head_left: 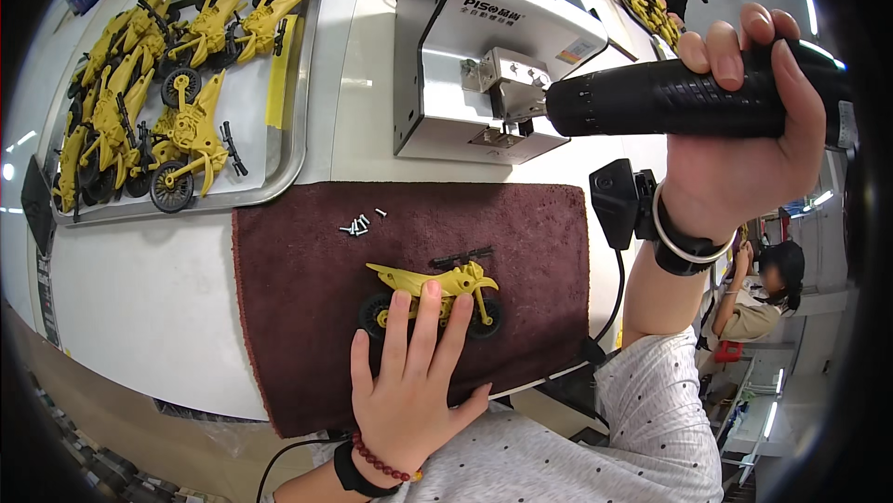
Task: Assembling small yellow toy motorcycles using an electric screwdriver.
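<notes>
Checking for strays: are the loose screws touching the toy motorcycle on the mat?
Apart: head view shows bare mat between the screws and toy motorcycle.

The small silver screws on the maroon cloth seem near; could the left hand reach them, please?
Likely yes: the screws lie uncovered nearby, though the left hand currently rests on the yellow-and-black toy motorcycle.

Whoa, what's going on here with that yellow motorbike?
A person's left hand rests on a yellow toy motorbike on a brown cloth. Their right hand holds a black power screwdriver up to a metal machine. Small screws lie loose on the cloth, and more yellow bikes crowd a metal tray.
</notes>
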`<state>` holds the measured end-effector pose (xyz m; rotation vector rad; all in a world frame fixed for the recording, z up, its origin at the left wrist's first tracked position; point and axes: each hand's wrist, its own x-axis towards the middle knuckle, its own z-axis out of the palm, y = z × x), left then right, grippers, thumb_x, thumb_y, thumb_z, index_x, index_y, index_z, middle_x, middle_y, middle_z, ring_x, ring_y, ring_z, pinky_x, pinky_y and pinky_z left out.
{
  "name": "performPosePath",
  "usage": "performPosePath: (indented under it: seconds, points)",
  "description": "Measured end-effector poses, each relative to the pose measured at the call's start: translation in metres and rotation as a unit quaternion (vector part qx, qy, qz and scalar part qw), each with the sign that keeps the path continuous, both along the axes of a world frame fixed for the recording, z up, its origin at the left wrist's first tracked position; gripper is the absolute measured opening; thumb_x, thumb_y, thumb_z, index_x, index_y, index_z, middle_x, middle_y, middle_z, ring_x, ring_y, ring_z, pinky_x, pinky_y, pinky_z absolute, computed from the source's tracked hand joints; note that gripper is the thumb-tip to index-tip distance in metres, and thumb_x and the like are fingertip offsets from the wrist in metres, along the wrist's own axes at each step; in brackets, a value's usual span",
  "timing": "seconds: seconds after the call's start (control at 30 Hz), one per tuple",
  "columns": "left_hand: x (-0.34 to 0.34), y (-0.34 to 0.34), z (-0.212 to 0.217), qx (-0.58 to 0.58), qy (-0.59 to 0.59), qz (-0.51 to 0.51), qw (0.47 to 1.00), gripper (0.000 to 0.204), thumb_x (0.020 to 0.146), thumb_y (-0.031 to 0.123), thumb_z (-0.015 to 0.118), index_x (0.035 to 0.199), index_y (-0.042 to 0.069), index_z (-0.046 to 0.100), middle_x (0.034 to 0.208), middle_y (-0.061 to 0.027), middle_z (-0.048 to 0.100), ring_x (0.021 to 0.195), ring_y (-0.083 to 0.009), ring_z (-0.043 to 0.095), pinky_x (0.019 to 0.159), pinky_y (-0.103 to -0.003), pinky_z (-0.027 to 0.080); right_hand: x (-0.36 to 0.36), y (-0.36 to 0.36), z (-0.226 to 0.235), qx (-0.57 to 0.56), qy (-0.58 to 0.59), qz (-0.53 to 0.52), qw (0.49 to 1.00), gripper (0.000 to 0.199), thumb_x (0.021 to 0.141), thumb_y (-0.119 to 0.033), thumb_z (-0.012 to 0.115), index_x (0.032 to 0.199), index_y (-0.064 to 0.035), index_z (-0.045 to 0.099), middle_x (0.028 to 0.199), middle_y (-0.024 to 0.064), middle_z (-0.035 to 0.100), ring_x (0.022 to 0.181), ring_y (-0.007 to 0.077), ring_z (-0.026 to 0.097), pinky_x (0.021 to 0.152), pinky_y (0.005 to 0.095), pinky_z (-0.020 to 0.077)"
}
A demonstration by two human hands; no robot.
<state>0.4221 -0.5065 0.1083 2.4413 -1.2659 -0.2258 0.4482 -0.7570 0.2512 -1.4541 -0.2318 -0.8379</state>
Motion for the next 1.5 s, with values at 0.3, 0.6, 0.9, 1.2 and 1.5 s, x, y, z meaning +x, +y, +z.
performPosePath:
  seconds: [0.3,0.6,0.9,1.2,1.5]
  points:
    - [0.0,0.0,-0.001,-0.001,-0.003,0.001,1.0,0.083,0.058,0.055,0.063,0.131,0.022,0.044,0.139,-0.0085,0.034,0.129,-0.0268,0.029,0.101,-0.051,0.014,0.006,0.001,0.0,-0.01,0.012,-0.011,1.0,0.027,0.078,-0.009,0.048,0.102,0.0022,0.046,0.092,0.0094,0.046,0.069,0.0147,0.044,0.069,0.0325,0.0343]
    - [-0.001,-0.001,0.002,0.006,0.008,0.001,1.0,0.083,0.058,0.055,0.064,0.131,0.021,0.044,0.14,-0.0088,0.033,0.13,-0.0263,0.027,0.102,-0.051,0.012,0.038,0.023,-0.003,-0.046,0.002,-0.1,0.994,0.028,0.074,-0.011,0.052,0.099,0.0014,0.047,0.082,0.0092,0.049,0.057,0.0146,0.045,0.059,0.0301,0.0378]
    - [-0.001,0.001,0.0,-0.006,0.0,-0.005,1.0,0.084,0.058,0.055,0.064,0.132,0.021,0.042,0.138,-0.0086,0.035,0.13,-0.0255,0.026,0.101,-0.05,0.012,0.016,0.016,0.014,-0.021,0.089,0.038,0.995,0.026,0.078,-0.009,0.048,0.101,0.0027,0.043,0.089,0.0093,0.045,0.065,0.0128,0.042,0.066,0.03,0.0339]
    - [0.0,0.0,-0.001,-0.015,-0.025,0.004,1.0,0.081,0.059,0.055,0.063,0.13,0.022,0.044,0.134,-0.0082,0.04,0.127,-0.0237,0.031,0.099,-0.048,0.016,-0.013,0.048,0.002,0.038,0.058,0.18,0.981,0.026,0.076,-0.004,0.051,0.098,-0.0057,0.036,0.087,0.0049,0.043,0.057,0.0125,0.046,0.061,0.0307,0.0365]
    - [-0.003,0.002,-0.002,0.021,-0.023,0.029,0.999,0.077,0.063,0.057,0.055,0.133,0.027,0.039,0.134,0.0008,0.041,0.126,-0.0111,0.034,0.104,-0.043,0.008,0.014,0.062,-0.034,0.011,0.072,0.266,0.961,0.032,0.081,-0.011,0.048,0.11,-0.0051,0.034,0.097,0.0062,0.046,0.062,0.0148,0.049,0.064,0.0335,0.0384]
